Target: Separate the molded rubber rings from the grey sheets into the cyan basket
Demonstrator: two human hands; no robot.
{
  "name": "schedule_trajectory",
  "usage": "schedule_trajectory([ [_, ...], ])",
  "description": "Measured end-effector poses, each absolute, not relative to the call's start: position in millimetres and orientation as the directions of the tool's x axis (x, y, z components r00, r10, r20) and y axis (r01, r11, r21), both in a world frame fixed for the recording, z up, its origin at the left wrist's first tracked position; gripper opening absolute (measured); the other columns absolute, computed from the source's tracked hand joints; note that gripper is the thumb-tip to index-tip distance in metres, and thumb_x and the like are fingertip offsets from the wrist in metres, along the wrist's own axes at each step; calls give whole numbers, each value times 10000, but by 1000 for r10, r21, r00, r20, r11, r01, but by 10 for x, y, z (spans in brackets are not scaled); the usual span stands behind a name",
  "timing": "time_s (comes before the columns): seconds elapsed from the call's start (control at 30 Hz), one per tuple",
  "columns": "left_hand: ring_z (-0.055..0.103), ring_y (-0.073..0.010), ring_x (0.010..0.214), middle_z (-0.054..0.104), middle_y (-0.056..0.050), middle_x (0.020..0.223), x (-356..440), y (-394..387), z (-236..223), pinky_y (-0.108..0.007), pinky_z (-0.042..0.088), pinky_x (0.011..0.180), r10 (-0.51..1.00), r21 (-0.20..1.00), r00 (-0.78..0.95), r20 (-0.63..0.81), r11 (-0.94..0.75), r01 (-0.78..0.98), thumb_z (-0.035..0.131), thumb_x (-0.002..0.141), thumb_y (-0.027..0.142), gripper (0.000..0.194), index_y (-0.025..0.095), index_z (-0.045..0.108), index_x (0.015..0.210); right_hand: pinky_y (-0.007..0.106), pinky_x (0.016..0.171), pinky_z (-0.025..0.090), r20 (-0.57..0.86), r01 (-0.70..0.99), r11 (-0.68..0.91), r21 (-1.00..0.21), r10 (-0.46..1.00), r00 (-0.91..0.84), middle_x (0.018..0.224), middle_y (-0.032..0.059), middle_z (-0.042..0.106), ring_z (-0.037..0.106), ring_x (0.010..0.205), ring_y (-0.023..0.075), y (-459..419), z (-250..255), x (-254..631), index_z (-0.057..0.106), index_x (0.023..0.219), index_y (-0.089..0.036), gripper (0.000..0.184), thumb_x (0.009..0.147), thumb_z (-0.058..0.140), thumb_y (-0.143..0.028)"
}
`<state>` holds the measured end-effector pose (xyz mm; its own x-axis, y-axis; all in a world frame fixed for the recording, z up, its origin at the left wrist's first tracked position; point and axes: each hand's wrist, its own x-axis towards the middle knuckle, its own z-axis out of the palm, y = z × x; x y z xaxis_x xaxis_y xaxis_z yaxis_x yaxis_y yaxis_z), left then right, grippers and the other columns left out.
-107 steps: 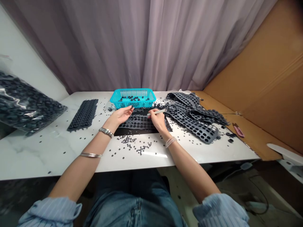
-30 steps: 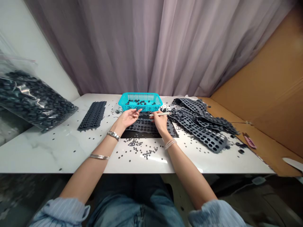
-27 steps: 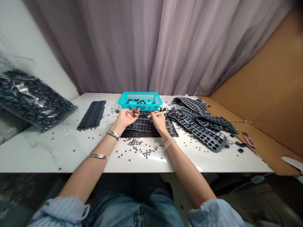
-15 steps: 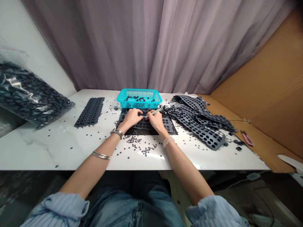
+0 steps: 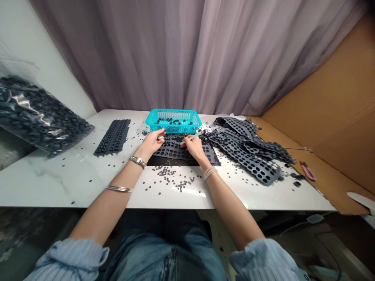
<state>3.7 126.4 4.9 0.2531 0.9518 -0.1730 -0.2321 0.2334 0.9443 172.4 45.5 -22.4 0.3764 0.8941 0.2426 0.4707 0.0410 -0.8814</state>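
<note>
My right hand (image 5: 193,147) is closed around a slim, pale, pen-like tool (image 5: 195,135). Its tip points down-left at a dark grey perforated rubber sheet (image 5: 172,151), which lies on a black mat (image 5: 158,161). My left hand (image 5: 152,141) is raised off the sheet, just in front of a turquoise plastic basket (image 5: 177,129). Thumb and forefinger are pinched near the basket's front wall; anything between them is too small to make out. Several small black rubber pieces (image 5: 175,121) lie inside the basket.
A second studded sheet (image 5: 113,136) lies left. Punched-out sheets (image 5: 249,150) are heaped on the right, near a pink-handled cutter (image 5: 307,171). Small black discs (image 5: 165,173) litter the white table (image 5: 96,193). A clear bag (image 5: 43,117) full of black rings leans at far left.
My left hand has come off the sheet and moved up and left to the basket's front. My right hand stays at the sheet with the tool.
</note>
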Motion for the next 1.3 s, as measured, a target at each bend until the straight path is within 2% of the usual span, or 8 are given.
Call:
schedule_trajectory([
  [0.1, 612, -124, 761, 632, -50, 1000, -17, 1256, 71, -275, 545, 632, 904, 870, 352, -243, 364, -333, 566, 918, 300, 231, 149, 595, 1090, 269, 652, 552, 229, 388, 63, -919, 888, 400, 658, 34, 720, 704, 687, 180, 449, -226, 1739, 642, 725, -187, 193, 790, 480, -270],
  [0.23, 441, -33, 519, 648, -72, 920, 16, 1177, 111, -143, 364, 404, 835, 759, 485, -259, 487, -433, 547, 910, 139, 44, 120, 582, 892, 247, 559, 548, 219, 293, 90, -952, 867, 447, 720, 42, 735, 711, 696, 180, 418, -179, 1752, 626, 834, -190, 231, 815, 446, -335],
  [0.3, 386, -25, 493, 659, -111, 951, 34, 1140, 144, -137, 312, 371, 807, 711, 534, -254, 530, -462, 519, 908, 89, 95, 125, 570, 837, 241, 542, 544, 217, 266, 100, -959, 860, 462, 718, 43, 732, 714, 710, 184, 402, -162, 1757, 619, 843, -191, 237, 818, 445, -352],
  [0.6, 409, -52, 498, 600, -64, 812, 32, 1118, 153, -155, 326, 380, 779, 642, 584, -228, 571, -511, 485, 797, -36, 313, 121, 602, 1041, 229, 515, 529, 231, 252, 125, -960, 862, 452, 692, 42, 719, 711, 692, 186, 416, -224, 1747, 624, 803, -191, 215, 811, 479, -349],
  [0.73, 447, -88, 492, 503, -35, 683, -20, 1108, 153, -188, 347, 371, 774, 662, 594, -218, 565, -492, 456, 810, 67, 269, 98, 608, 1029, 227, 526, 537, 241, 266, 134, -955, 874, 423, 678, 37, 711, 703, 670, 174, 442, -256, 1726, 625, 793, -186, 202, 814, 482, -328],
  [0.97, 207, -17, 368, 446, 42, 628, -7, 1135, 188, -148, 203, 331, 818, 824, 551, -166, 423, -378, 463, 893, 95, 188, 131, 618, 991, 220, 541, 556, 248, 300, 145, -943, 906, 342, 703, 29, 714, 703, 674, 157, 493, -289, 1629, 615, 775, -187, 154, 815, 491, -269],
  [1.13, 280, -39, 403, 433, 50, 547, 2, 1162, 96, -170, 220, 383, 894, 959, 430, -124, 220, -180, 536, 842, 73, 164, 117, 679, 910, 236, 552, 552, 254, 359, 134, -924, 916, 310, 686, 34, 710, 692, 648, 164, 511, -300, 1594, 611, 755, -186, 150, 815, 500, -267],
  [1.3, 483, -136, 591, 485, 37, 485, 54, 1118, -5, -238, 379, 589, 946, 998, 324, -27, 5, 67, 735, 613, 39, 136, 167, 715, 654, 274, 644, 546, 280, 447, 129, -885, 916, 289, 656, 31, 692, 676, 641, 175, 499, -287, 1591, 625, 734, -192, 156, 810, 502, -252],
])
